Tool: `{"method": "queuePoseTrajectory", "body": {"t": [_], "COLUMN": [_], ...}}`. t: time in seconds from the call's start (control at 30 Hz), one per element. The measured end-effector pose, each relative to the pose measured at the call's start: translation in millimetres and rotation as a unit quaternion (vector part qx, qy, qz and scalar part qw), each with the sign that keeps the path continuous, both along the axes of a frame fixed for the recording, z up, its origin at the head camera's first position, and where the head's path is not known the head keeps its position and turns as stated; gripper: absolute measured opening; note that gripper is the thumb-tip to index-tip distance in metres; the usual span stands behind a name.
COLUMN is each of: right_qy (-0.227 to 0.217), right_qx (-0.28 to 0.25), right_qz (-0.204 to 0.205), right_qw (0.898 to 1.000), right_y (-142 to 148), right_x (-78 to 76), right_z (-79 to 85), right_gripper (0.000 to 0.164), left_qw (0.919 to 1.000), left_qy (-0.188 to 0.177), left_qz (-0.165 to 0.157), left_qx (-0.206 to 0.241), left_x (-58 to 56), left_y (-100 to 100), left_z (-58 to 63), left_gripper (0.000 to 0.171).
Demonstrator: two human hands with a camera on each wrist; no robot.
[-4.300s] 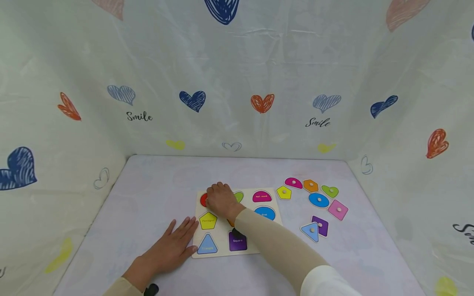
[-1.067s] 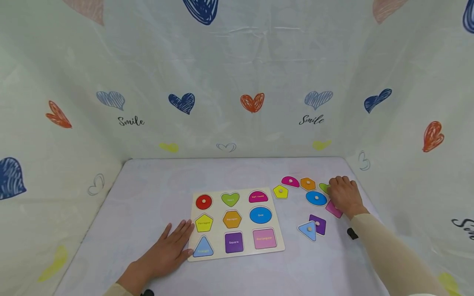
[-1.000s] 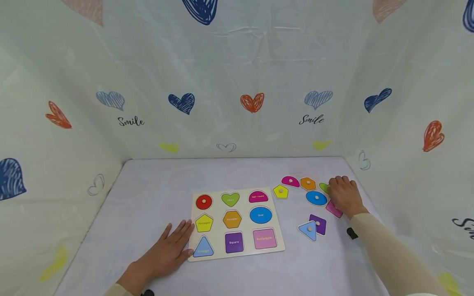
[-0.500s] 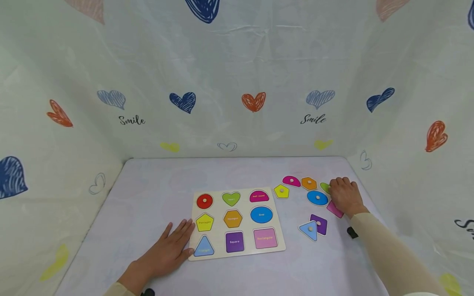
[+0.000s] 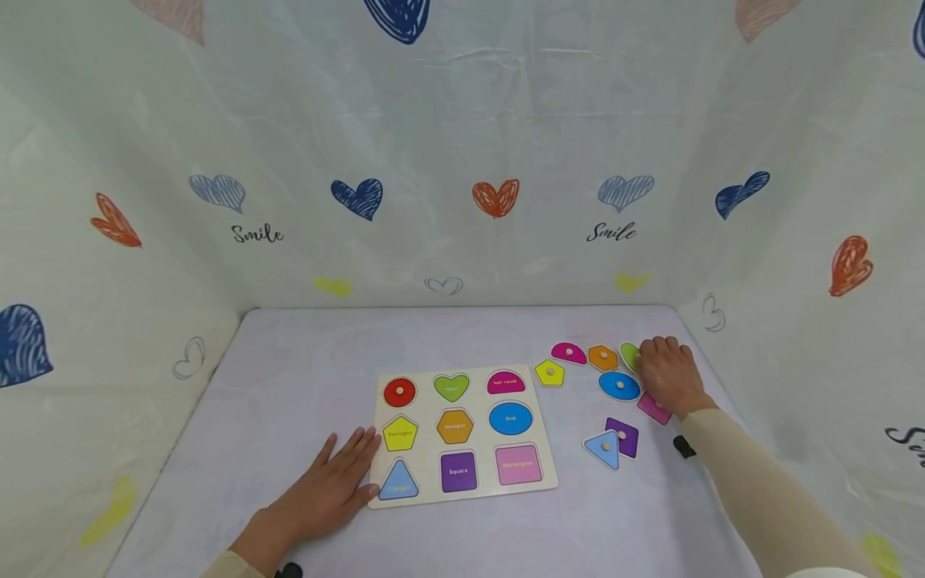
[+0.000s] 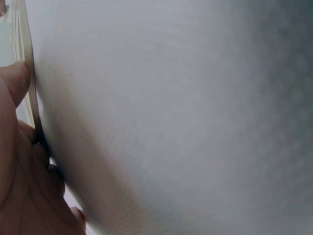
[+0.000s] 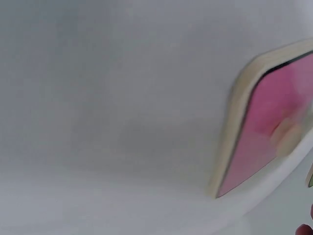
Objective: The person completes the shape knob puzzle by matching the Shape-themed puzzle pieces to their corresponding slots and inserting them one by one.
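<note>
A heart-printed cloth backs and covers the table (image 5: 303,361). At 6 o'clock lies the pale puzzle board (image 5: 462,437), a red circle piece (image 5: 399,392) seated at its 11 o'clock corner. The left hand (image 5: 328,490) presses flat, fingers straight, against the board's 8 o'clock edge. At 3 o'clock the right hand (image 5: 668,373) curls over a green heart piece (image 5: 629,354), glossy and mostly hidden, beside the blue oval (image 5: 619,386) and pink rectangle (image 5: 654,409).

Pale cloth backdrop (image 5: 462,144) on three sides, printed with blue, orange and yellow hearts and "Smile" lettering, pale lilac counter (image 5: 303,377), soft even light
</note>
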State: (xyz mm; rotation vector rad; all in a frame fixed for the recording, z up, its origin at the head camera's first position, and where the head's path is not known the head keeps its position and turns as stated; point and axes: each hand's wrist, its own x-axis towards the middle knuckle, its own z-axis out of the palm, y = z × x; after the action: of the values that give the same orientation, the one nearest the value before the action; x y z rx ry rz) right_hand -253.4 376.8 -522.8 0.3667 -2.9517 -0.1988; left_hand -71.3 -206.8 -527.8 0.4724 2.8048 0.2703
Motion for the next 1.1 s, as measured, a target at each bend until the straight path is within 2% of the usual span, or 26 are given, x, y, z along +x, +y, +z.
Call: {"method": "queuePoseTrajectory", "body": {"t": [0.33, 0.53, 0.9, 1.1], "right_qy": [0.013, 0.043, 0.064, 0.056], "right_qx": [0.031, 0.063, 0.002, 0.005], "right_qz": [0.059, 0.093, 0.125, 0.138], "right_qw": [0.998, 0.993, 0.990, 0.989], "right_y": [-33, -61, -125, -156], "right_x": [-6.1, -8.4, -3.9, -3.3], "right_z": [7.3, 8.2, 13.5, 13.6], "right_gripper": [0.035, 0.033, 0.027, 0.031], "left_qw": [1.0000, 1.0000, 0.9998, 0.9998], "left_qy": [0.007, 0.006, 0.017, 0.017], "left_qz": [-0.003, -0.004, -0.012, -0.010], "left_qx": [0.001, 0.003, 0.004, -0.005], "left_x": [-0.9, -0.4, 1.2, 1.5], "left_y": [0, 1, 0, -1], "left_z": [-3.3, -2.5, -0.5, -2.2], "left_gripper": [0.080, 0.080, 0.079, 0.079]}}
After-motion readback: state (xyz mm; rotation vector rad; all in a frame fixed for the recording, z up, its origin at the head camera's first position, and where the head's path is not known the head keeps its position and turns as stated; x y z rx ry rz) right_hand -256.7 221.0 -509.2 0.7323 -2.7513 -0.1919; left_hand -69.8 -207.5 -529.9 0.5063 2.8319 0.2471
